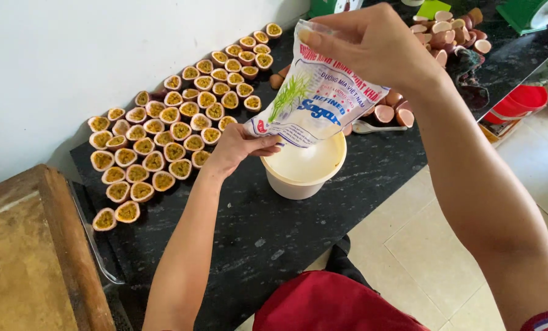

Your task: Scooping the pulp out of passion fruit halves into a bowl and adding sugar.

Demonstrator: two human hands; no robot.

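the person is holding a white plastic bag of sugar with blue and red print [314,92] tilted over a round cream plastic tub [304,168], which is sitting on the black speckled stone counter [268,233]. the right hand [372,43] is pinching the bag's top corner, fingers curled tight around the plastic, and the left hand [237,147] is gripping the bottom corner, thumb and fingers closed on it. the bag is hanging right above the tub's mouth, lower edge just over the rim.

looks to me like the pouring step is in hand, bag being tipped (can't actually see any sugar falling, so it's hard to say how far along it is). next move probably calls for lifting the bottom corner higher while keeping the opening aimed inside the rim so nothing lands on the counter.

counting: one bag, one tub, one metal spoon [378,127] lying just behind the tub. the halved passion fruits with yellow pulp [176,132] are lining up in rows to the left, roughly fifty, too tight to count exactly. the emptied pinkish fruit shells [448,30] are piling up at the far right, around twenty, with a few more beside the spoon. a worn wooden board [28,257] is sitting at the left edge.
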